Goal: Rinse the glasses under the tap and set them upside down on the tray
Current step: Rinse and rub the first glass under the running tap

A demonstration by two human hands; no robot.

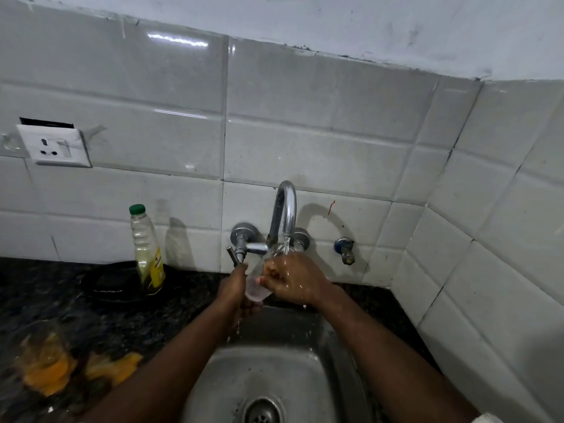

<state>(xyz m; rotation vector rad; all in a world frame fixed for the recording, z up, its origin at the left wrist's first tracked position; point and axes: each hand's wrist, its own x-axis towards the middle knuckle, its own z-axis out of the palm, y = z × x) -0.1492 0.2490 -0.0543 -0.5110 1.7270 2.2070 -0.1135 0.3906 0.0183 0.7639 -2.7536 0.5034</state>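
A clear glass [258, 285] is tilted under the chrome tap [285, 209], its mouth up toward the running water and its base toward me. My left hand [236, 285] grips the glass from the left and below. My right hand [293, 279], wet, wraps around its upper right side under the stream. Both hands are above the back edge of the steel sink [274, 377]. At the lower left, a blurred glass [45, 346] stands on something orange [113, 369]; I cannot tell whether that is the tray.
A bottle with a green cap [146, 248] stands on the dark counter [61, 294] left of the tap, beside a black object [116, 282]. A wall socket [53, 145] is at the upper left. White tiled walls close the back and right. A small second tap [345, 250] sits right of the main one.
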